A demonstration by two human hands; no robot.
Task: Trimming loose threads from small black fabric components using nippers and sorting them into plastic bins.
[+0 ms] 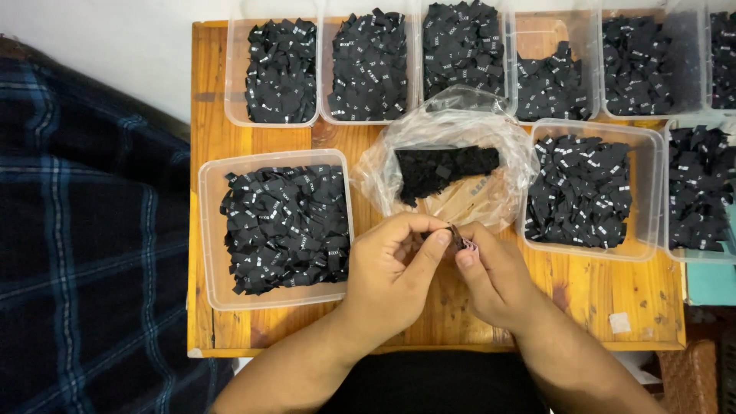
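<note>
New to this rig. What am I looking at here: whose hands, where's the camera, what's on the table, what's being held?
There is no machine here: a person works with two bare hands, filmed by one camera worn on their head, looking down. The left hand and right hand meet over a wooden table and together pinch a small dark tag between the fingertips. Just beyond them lies an open clear plastic bag with a pile of black tags inside. Around it stand clear plastic tubs filled with similar black tags bearing small white print. At left is dark plaid cloth.
</note>
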